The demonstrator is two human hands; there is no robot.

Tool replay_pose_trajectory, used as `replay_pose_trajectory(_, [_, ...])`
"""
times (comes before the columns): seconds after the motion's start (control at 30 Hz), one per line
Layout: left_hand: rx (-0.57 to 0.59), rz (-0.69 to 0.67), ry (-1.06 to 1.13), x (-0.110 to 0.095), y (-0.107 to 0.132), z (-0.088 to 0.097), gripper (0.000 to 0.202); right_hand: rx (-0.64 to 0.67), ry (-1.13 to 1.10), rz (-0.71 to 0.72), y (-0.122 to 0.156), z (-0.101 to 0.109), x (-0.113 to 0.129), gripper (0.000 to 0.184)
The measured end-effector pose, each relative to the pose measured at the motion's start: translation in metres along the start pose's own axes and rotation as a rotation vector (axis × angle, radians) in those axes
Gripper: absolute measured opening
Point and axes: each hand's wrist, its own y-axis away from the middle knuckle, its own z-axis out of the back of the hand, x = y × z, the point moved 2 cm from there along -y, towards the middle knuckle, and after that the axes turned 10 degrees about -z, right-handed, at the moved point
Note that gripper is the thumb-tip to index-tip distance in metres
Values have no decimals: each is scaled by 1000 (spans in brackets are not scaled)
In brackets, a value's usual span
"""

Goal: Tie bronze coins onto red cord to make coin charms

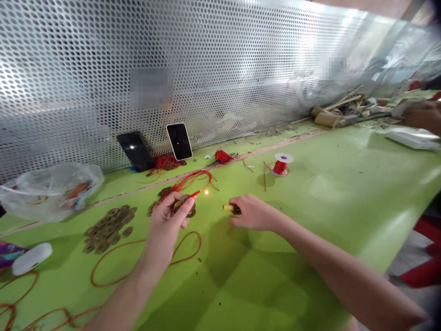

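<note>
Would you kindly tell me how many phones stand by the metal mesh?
2: a black phone on the left, and a white-edged phone to its right.

Handcraft workshop, bench-work type.
Long green-topped bench [327, 184], surface worn and littered along the rear strip, reaching toward the upper right of the frame; perforated metal screen [223, 59] behind it, across the top. Loose stock in quantity: holed metal discs [108, 230], heaped, left of centre; spool of red cord [280, 167], right of centre; bundle of red cord [223, 156], mid-frame. Pile of stick-like and tubular pieces [329, 120], upper right; clear plastic bag [41, 197], left edge.
</note>
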Motion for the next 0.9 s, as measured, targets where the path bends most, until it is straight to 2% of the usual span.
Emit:
replay_pose_trajectory(0.23, [6, -46, -7, -20, 9, -1, 16, 10, 67, 9, 5, -6, -6, 20])
replay_pose_trajectory(0.43, [20, -83, -101, -15, 11, 4, 14, -14, 84, -15, 4, -8, -7, 18])
replay_pose_trajectory(0.6, [32, -87, -84, -11, 14, 6, 14, -6, 67, -36, 5, -7, -4, 19])
replay_pose_trajectory(0.9, [39, -146, -166, -17, 14, 3, 14, 11, 49, -38, 5, -7, -2, 21])
